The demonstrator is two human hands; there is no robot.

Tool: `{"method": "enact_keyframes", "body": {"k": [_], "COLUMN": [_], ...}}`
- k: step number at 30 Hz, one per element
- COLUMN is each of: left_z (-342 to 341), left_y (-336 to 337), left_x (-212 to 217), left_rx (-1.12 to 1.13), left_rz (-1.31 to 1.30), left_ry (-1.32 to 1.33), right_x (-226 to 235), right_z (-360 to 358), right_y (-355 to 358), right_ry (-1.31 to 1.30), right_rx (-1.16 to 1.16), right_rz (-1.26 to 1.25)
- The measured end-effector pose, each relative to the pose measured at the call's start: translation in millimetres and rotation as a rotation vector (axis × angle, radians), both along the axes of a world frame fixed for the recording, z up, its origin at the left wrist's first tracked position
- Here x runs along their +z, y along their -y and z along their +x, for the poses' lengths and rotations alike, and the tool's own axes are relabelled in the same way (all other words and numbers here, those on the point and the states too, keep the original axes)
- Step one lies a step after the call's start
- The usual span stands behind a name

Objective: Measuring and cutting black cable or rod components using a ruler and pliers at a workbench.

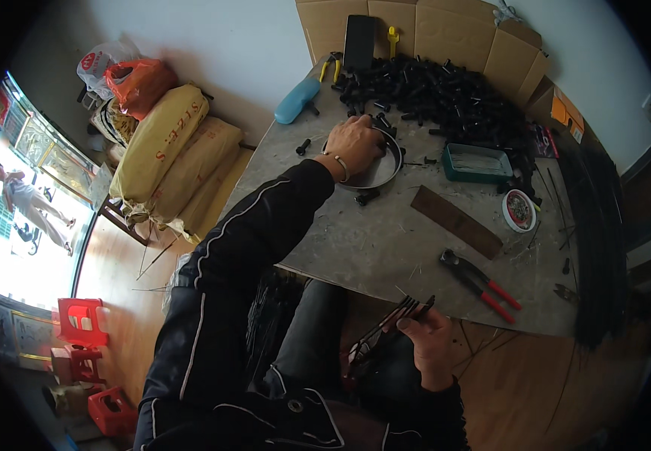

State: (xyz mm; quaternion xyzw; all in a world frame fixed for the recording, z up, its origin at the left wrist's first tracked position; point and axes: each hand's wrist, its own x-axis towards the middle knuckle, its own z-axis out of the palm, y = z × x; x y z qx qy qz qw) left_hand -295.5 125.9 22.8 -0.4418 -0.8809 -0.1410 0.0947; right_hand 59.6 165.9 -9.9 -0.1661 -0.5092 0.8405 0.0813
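Note:
My left hand (355,145) reaches down into a round metal bowl (398,167) on the grey table, fingers curled and their tips hidden; what they grip cannot be made out. A bracelet circles that wrist. Over my lap, just off the table's front edge, my right hand (427,338) closes on several thin black rods (389,319), thumb on top. Dark bolt-like pieces (303,147) lie around the bowl. Behind it rises a large pile of similar black pieces (431,86).
Red-handled pincers (479,287), a flat brown bar (457,222), a green box (478,164) and a round white dish (519,211) lie on the right. A light-blue object (298,101) and a dark phone-like slab (359,41) stand farther back. Cardboard (431,30) walls the far edge.

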Motion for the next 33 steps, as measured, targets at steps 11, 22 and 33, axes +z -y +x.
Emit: {"method": "enact_keyframes", "body": {"k": [11, 22, 33], "left_z": [20, 196, 232], "left_y": [0, 83, 122], "left_x": [-7, 43, 37], "left_rx": [-0.12, -0.219, -0.148], "left_rz": [-0.056, 0.364, 0.684], "left_ry": [-0.128, 1.461, 1.911], "right_x": [6, 1, 11], "right_z": [5, 1, 16], "right_y": [15, 8, 34], "right_ry": [-0.06, -0.058, -0.1], "right_rx": [0.022, 0.039, 0.064], "right_rz": [-0.009, -0.032, 0.041]}}
